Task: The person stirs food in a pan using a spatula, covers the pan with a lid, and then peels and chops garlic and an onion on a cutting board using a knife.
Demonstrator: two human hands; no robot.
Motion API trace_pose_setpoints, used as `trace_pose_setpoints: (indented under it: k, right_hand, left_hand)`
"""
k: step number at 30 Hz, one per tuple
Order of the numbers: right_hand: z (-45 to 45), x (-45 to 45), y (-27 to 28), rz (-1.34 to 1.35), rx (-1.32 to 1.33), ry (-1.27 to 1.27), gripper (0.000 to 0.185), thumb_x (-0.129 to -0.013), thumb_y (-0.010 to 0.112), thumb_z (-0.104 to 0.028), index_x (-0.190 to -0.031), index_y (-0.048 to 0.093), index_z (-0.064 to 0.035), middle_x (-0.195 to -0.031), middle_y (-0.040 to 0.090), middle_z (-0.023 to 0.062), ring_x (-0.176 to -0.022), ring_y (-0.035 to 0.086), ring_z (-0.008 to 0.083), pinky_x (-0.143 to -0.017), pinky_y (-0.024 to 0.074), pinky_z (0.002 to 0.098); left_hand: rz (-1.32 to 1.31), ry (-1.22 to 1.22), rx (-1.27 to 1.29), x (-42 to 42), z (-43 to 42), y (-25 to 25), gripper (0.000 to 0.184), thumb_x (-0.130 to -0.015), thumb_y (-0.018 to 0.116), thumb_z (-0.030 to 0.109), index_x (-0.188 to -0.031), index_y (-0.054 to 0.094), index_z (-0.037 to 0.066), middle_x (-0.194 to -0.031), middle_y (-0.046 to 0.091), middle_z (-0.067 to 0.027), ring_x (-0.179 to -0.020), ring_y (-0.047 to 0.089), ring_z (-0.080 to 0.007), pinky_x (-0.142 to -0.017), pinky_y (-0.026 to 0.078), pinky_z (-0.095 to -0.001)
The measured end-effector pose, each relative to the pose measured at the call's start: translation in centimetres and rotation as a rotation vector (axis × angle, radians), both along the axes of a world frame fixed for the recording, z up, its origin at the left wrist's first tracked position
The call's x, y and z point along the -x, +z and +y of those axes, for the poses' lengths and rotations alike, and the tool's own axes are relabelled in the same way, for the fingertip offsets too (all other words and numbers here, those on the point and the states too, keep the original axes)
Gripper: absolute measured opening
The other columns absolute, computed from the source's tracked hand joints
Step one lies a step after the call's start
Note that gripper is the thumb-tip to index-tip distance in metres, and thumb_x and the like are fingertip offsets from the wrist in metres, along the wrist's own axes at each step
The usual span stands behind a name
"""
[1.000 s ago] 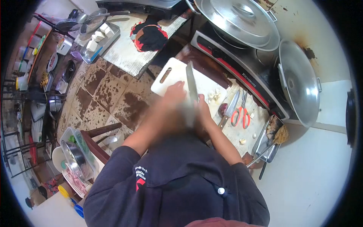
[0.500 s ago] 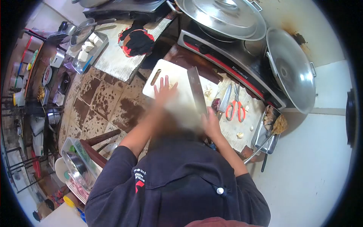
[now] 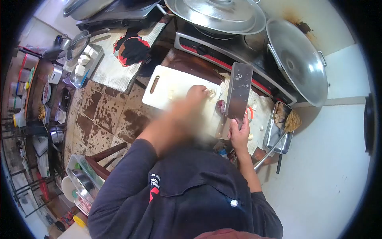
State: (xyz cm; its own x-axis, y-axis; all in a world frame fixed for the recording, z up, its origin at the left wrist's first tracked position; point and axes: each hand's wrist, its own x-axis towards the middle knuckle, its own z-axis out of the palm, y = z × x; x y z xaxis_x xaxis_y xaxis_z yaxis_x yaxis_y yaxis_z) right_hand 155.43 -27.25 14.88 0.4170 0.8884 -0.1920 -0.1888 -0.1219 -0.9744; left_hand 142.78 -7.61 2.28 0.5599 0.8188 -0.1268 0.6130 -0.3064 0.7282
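The cleaver extends ahead of the right hand, whose fingers grip it; chopped white pieces lie at the curled fingertips of the left hand on the cutting board, whether pinched I cannot tell. Right of the cleaver-holding fingers, a metal tray holds brownish pieces; well left of the other fingers, a second tray holds white blocks near the tiled floor.

I see the person's left hand at pale bits, three o'clock on the cutting board; the right hand grips a cleaver, blade toward twelve.
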Motion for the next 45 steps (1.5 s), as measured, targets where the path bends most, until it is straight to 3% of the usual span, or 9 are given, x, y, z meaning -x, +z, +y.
trace_pose_setpoints:
  k: [4,10,16,21,24,34,37,42,45]
  right_hand:
    - [-1.3,-0.6,0.0,0.004,-0.013,-0.020,0.032,-0.091,0.046,-0.005,-0.122,0.037,-0.0031,-0.075,0.050,0.0023,-0.046,0.038,0.0039,-0.039,0.0340,0.0190]
    - [-1.5,-1.2,1.6,-0.026,-0.011,-0.070,0.033,-0.091,0.047,-0.005,-0.122,0.036,-0.0018,-0.075,0.050,0.0024,-0.046,0.039,0.0038,-0.039,0.0341,0.0190]
    - [-2.2,-2.0,0.9,-0.020,-0.050,-0.109,0.032,-0.091,0.047,-0.005,-0.122,0.037,-0.0013,-0.079,0.052,0.0032,-0.047,0.039,0.0035,-0.040,0.0353,0.0189]
    - [-4.7,-2.9,1.7,-0.088,-0.099,-0.260,0.031,-0.089,0.051,-0.002,-0.118,0.039,-0.0013,-0.084,0.054,0.0056,-0.049,0.043,0.0055,-0.041,0.0372,0.0207]
    - [-6.7,-4.1,1.2,-0.205,-0.312,-0.367,0.034,-0.088,0.051,0.000,-0.118,0.037,-0.0006,-0.071,0.047,0.0030,-0.049,0.043,0.0084,-0.042,0.0370,0.0232]
    - [-10.5,-7.3,4.8,-0.161,-0.319,-0.609,0.011,-0.092,0.046,-0.011,-0.099,0.041,-0.0036,-0.058,0.037,0.0008,-0.046,0.036,0.0090,-0.043,0.0356,0.0236]
    - [-11.7,-7.6,4.9,-0.123,-0.330,-0.569,0.013,-0.092,0.046,-0.010,-0.102,0.041,-0.0043,-0.058,0.036,0.0006,-0.047,0.036,0.0088,-0.043,0.0355,0.0234]
    - [-12.1,-5.3,4.4,-0.212,-0.280,-0.696,0.010,-0.089,0.050,-0.008,-0.095,0.045,-0.0029,-0.060,0.038,-0.0004,-0.048,0.035,0.0074,-0.042,0.0346,0.0227]
    - [-12.5,-3.8,4.2,-0.134,-0.316,-0.582,0.031,-0.091,0.046,-0.003,-0.120,0.039,-0.0049,-0.060,0.037,-0.0003,-0.047,0.037,0.0075,-0.042,0.0355,0.0223]
  left_hand:
    - [-0.114,0.092,0.244,0.1,1.2,-0.3,0.030,-0.080,0.060,0.026,-0.097,0.066,0.002,-0.080,0.066,-0.0161,-0.074,0.064,-0.0291,-0.069,0.048,-0.0359]
    - [0.209,0.069,-0.370,-0.7,-0.4,2.8,0.028,-0.076,0.064,0.026,-0.093,0.067,0.004,-0.088,0.062,-0.0157,-0.081,0.062,-0.0281,-0.075,0.049,-0.0362]
    - [0.123,-0.190,-0.315,-2.6,-1.6,0.4,0.017,-0.074,0.064,0.019,-0.084,0.065,0.006,-0.085,0.058,-0.0144,-0.077,0.059,-0.0328,-0.074,0.050,-0.0386]
    - [0.063,-0.213,-0.029,-3.5,-1.4,3.6,0.038,-0.073,0.069,0.022,-0.108,0.063,0.008,-0.110,0.060,-0.0165,-0.097,0.058,-0.0338,-0.083,0.048,-0.0400]
    - [0.156,-0.212,-0.409,-3.7,-2.2,4.7,0.036,-0.072,0.070,0.024,-0.104,0.065,0.009,-0.120,0.057,-0.0132,-0.110,0.052,-0.0343,-0.089,0.047,-0.0418]
    - [-0.262,-0.401,-0.709,-7.7,-4.2,7.5,0.007,-0.068,0.067,0.012,-0.073,0.065,0.008,-0.096,0.061,-0.0056,-0.092,0.054,-0.0285,-0.076,0.045,-0.0390]
    - [-0.243,-0.673,-0.501,-11.7,-8.2,6.0,0.035,-0.071,0.060,0.007,-0.106,0.063,0.010,-0.100,0.063,-0.0074,-0.091,0.060,-0.0276,-0.076,0.048,-0.0405]
    - [-0.026,-0.993,-0.459,-19.1,-13.4,4.5,0.029,-0.079,0.052,0.011,-0.108,0.060,0.009,-0.104,0.061,-0.0059,-0.093,0.060,-0.0257,-0.074,0.052,-0.0374]
    - [0.006,-0.945,-0.532,-23.0,-15.4,0.6,0.024,-0.079,0.052,0.012,-0.100,0.061,0.010,-0.099,0.060,-0.0048,-0.092,0.060,-0.0246,-0.071,0.052,-0.0370]
